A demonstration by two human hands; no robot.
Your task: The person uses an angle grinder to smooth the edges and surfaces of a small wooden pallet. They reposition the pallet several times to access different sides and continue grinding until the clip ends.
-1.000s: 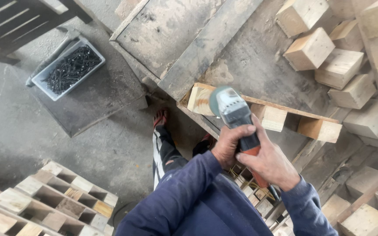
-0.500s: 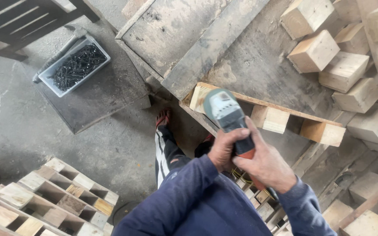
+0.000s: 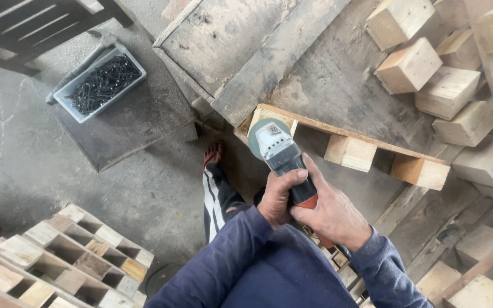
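Lifted slightly leftward, the angle grinder [image 3: 281,153] hovers over the pallet's [image 3: 366,142] corner block — left hand [image 3: 278,197] and right hand [image 3: 332,214] both clasp its body — next, steady lowering

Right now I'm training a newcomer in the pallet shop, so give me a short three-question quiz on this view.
1. True or false: both hands grip the angle grinder.
2. What fills the grey tray on the floor? A) dark nails B) wood blocks C) sawdust
3. Which wooden part is the grinder's disc nearest?

Key:
1. True: left hand and right hand wrap its body.
2. A
3. The end block under the pale pallet board.
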